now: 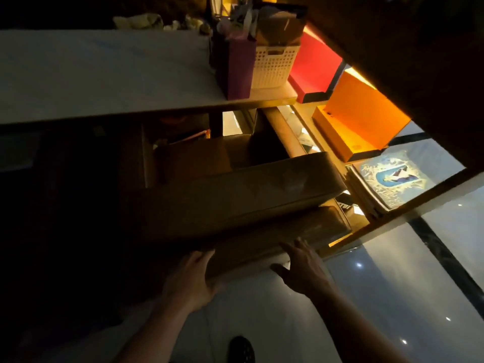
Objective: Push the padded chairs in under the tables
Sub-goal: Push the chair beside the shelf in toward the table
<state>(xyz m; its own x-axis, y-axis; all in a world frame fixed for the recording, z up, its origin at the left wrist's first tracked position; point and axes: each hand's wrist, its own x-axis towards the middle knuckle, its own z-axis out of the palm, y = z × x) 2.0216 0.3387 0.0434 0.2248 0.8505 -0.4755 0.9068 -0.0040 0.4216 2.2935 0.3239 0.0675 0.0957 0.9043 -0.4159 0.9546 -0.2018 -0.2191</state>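
A tan padded chair (235,200) stands in front of me, its seat partly under the white table (91,74) and its thick backrest toward me. My left hand (191,281) lies flat against the lower rear edge of the backrest, fingers spread. My right hand (301,268) presses the same edge further right, palm down and fingers apart. Neither hand wraps around the chair. The room is dim, and the chair's left side is lost in shadow.
On the table's right end stand a purple bag (239,66) and a white perforated basket (275,66). A lit shelf unit at the right holds a red box (314,64), an orange box (361,119) and a blue picture book (392,179). My dark shoe (242,349) is on the glossy floor.
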